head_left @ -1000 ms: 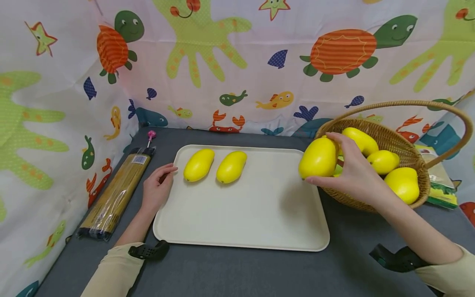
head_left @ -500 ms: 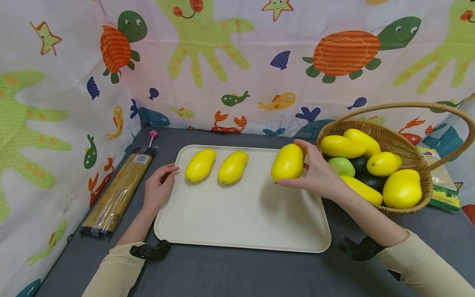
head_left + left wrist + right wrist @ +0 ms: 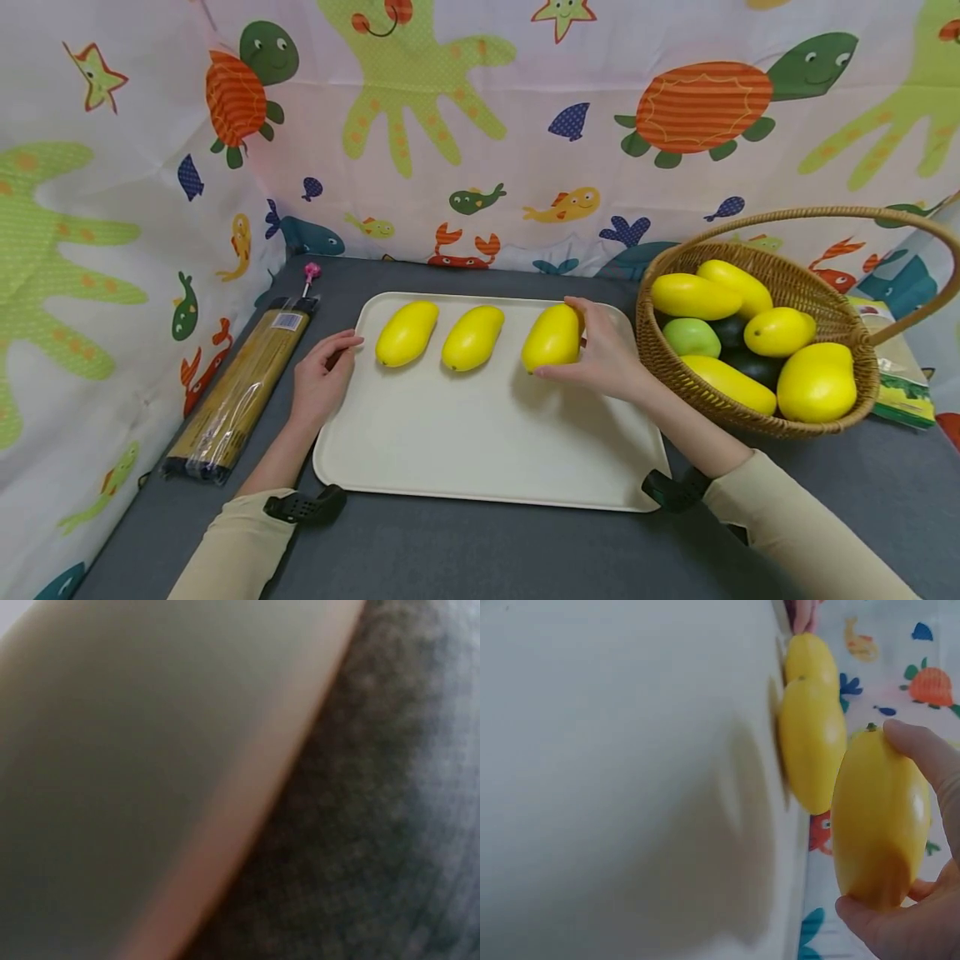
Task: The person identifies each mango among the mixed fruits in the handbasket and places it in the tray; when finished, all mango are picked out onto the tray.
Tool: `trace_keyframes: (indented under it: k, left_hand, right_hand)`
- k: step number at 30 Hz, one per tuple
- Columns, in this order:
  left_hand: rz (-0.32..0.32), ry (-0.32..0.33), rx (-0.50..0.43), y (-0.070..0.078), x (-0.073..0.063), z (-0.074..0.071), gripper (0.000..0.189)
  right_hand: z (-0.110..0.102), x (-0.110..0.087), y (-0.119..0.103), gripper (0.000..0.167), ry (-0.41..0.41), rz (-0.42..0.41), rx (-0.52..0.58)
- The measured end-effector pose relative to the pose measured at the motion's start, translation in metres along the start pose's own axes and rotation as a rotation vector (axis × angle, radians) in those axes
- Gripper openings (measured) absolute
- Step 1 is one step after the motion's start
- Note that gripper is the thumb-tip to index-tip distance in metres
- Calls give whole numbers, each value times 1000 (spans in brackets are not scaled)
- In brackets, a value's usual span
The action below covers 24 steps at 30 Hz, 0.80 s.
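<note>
My right hand [image 3: 606,354] pinches a yellow mango [image 3: 552,337] between thumb and fingers, low over the right part of a cream tray [image 3: 480,450]. In the right wrist view the held mango [image 3: 881,817] stands apart from the tray surface, which bears its shadow. Two more mangoes, one at the left [image 3: 407,333] and one in the middle [image 3: 473,337], lie side by side on the tray. My left hand [image 3: 322,379] holds the tray's left rim with curled fingers. The left wrist view is a blur of a pale surface beside dark cloth.
A wicker basket [image 3: 862,358] with a tall handle stands at the right, holding several yellow fruits, a green apple [image 3: 691,338] and dark fruits. Behind it lies a printed packet [image 3: 896,367]. Left of the tray is a long plastic-wrapped bundle of sticks [image 3: 240,392]. A patterned curtain [image 3: 450,108] hangs behind.
My right hand has carried the mango leftward from over the basket to above the tray, then lower beside the other two mangoes. The left hand has stayed at the rim.
</note>
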<state>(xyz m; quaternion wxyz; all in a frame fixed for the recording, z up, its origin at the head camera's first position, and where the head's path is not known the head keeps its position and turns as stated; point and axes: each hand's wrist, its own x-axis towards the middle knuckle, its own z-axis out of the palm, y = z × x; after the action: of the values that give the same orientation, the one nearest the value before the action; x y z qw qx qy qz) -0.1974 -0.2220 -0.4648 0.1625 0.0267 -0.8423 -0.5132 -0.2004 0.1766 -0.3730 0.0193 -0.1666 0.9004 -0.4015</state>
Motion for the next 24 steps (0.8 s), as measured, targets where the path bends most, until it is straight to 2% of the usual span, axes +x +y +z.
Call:
trace_keyframes:
  k: [10,24]
  left_hand:
    - [4,-5,-10,1,-1,1,23]
    - [-2,-2,-1,1,-1,0,23]
  right_hand:
    - [19,8,13,112,-33,87,-23]
    - [30,15,19,113,-51,99,-57]
